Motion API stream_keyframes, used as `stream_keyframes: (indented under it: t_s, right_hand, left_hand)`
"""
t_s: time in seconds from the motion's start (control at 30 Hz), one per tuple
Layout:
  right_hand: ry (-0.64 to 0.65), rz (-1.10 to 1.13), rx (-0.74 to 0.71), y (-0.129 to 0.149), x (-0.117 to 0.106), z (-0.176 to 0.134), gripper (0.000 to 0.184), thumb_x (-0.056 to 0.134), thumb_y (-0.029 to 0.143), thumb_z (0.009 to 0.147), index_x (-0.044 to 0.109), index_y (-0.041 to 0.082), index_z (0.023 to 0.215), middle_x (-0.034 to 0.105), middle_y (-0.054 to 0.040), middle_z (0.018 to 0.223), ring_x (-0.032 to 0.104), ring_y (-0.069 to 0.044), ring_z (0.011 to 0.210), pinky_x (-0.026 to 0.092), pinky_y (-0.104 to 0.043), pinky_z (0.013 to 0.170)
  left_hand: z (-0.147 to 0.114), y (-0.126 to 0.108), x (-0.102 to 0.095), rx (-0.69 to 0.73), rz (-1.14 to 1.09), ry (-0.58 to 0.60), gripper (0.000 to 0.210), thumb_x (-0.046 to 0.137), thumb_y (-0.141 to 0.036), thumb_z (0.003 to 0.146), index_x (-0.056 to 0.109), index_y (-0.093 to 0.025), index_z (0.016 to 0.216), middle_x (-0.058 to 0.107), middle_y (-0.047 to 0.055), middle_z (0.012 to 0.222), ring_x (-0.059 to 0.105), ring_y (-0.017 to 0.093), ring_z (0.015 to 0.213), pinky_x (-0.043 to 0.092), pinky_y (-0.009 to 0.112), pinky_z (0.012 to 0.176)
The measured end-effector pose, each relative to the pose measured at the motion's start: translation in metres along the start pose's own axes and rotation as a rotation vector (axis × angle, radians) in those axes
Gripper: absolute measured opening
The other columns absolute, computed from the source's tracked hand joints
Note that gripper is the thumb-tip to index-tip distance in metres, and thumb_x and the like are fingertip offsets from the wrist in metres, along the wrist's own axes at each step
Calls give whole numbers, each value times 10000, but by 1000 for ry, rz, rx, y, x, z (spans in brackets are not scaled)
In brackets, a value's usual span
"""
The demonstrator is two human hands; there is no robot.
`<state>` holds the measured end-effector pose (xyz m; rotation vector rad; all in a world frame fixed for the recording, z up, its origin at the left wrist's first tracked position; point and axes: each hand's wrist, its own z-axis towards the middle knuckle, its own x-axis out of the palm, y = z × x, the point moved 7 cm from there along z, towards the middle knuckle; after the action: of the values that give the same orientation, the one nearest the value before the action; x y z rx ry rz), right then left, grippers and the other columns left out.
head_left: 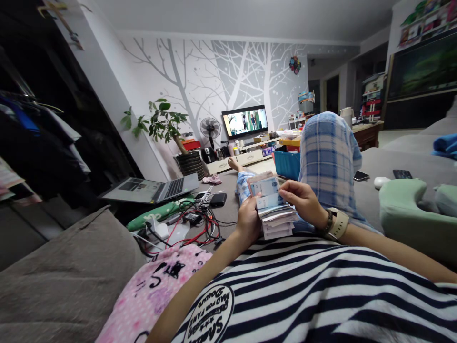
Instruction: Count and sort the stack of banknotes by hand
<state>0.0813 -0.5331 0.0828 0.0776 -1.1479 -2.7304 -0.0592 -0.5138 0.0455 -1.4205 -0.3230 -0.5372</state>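
Note:
A thick stack of banknotes point(268, 201), mostly bluish, is held up in front of my striped shirt. My left hand point(249, 216) is closed round the stack's left side, with the thumb on top. Several notes bend down toward me in layers at the lower end, and a pinkish one shows at the far end. At the stack's right edge, my right hand point(302, 197) pinches a blue note between thumb and fingers. A dark bracelet and a pale watch point(338, 224) are on the right wrist.
An open laptop point(153, 189) sits on the left beside tangled cables point(203, 224) and a black box-shaped device point(218, 199). My raised knee point(326, 152) is beyond my right hand. On the right lie a phone point(361, 176), a white mouse point(382, 182) and a green neck pillow point(407, 214).

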Motion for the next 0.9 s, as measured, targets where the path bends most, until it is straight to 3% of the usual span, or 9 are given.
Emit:
stream_keyframes:
  t_s: [0.53,0.8,0.9]
  right_hand:
    - [35,-12,29,-1,2,-1,457,732,617,785,597,193,682,471,38,570,358,-101,525,309,-259,500]
    - [94,-25,12,-1,2,-3,491,640,620,871,636,179,655,611,-16,603,407,-105,512,329,-266,504]
    - [74,-24,24,-3,1,-3,461,704,617,822,631,186,678,609,-10,592,449,-117,522,356,-269,512]
  left_hand:
    - [-3,-4,0,8,-12,-57,206,794,-262,621,687,-172,771,762,142,851,715,406,1046,609,475,833]
    - [0,-3,-2,38,-8,-51,131,760,-233,661,686,-205,765,769,93,833,720,358,1025,603,440,821]
    - [1,-3,-3,42,23,-37,144,784,-246,654,675,-212,741,758,83,789,722,355,1010,597,434,822]
